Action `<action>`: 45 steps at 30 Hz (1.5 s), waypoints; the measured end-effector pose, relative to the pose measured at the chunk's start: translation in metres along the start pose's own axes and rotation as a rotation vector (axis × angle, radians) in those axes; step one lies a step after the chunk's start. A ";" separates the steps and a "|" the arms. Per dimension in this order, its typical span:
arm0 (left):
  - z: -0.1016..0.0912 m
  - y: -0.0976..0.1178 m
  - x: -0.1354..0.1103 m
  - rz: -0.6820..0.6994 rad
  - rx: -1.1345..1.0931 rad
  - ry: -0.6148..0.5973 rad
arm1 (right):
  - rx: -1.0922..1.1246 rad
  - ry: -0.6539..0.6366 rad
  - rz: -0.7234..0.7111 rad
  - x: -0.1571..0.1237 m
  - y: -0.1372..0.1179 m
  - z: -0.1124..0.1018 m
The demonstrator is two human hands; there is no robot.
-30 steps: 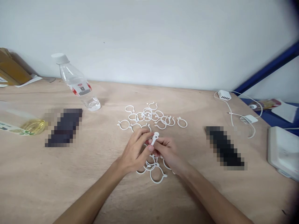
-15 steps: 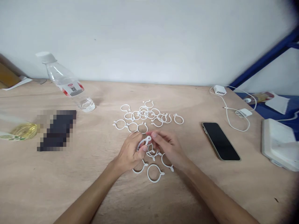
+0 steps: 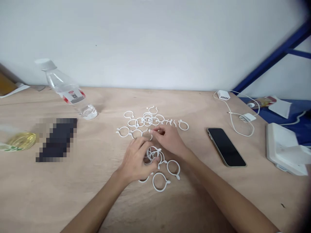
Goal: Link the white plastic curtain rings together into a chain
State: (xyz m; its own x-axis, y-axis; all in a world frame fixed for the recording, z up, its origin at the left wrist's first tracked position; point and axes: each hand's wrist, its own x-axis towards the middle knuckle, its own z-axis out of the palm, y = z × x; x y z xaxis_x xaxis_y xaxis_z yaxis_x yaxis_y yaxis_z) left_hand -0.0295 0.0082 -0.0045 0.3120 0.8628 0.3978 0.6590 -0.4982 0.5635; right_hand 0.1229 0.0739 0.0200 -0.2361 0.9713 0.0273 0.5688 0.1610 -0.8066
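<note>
Many rings on the table, likely light and springy, best pinched by the tab; my left hand half-open over near ones, my right nearly pinched at far ones, holds uncertain.

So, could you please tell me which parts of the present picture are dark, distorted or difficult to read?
Head view: black shading at the upper and lower right corners; head view: the bottle leans, probably wide-angle distortion; head view: mosaic blocks cover the dark item at left; head view: soft shadow on the table beside the right forearm.
</note>
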 end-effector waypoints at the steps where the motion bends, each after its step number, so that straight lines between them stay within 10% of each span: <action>1: 0.000 0.001 0.000 0.015 0.003 0.017 | -0.109 -0.034 -0.012 0.006 0.000 0.002; 6: -0.002 0.000 -0.001 -0.019 -0.066 0.153 | -0.343 -0.156 -0.083 0.020 0.001 0.007; 13: -0.003 -0.006 0.002 -0.356 -0.130 0.280 | 0.154 0.044 -0.079 -0.010 0.002 0.013; 18: -0.002 -0.008 0.002 -0.233 -0.126 0.164 | 0.418 0.094 -0.106 -0.036 -0.001 0.032; 23: 0.001 -0.010 -0.001 -0.149 -0.207 0.079 | 0.217 0.216 -0.245 -0.043 -0.003 0.039; 45: 0.005 -0.009 -0.001 -0.005 0.059 0.035 | 0.491 -0.125 0.069 0.004 0.005 0.011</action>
State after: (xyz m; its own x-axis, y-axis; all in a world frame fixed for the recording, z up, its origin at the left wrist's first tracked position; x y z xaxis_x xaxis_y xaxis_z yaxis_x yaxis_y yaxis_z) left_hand -0.0323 0.0123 -0.0137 0.2851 0.8613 0.4205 0.7001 -0.4868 0.5224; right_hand 0.1162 0.0765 0.0095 -0.3208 0.9435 -0.0827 0.1566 -0.0333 -0.9871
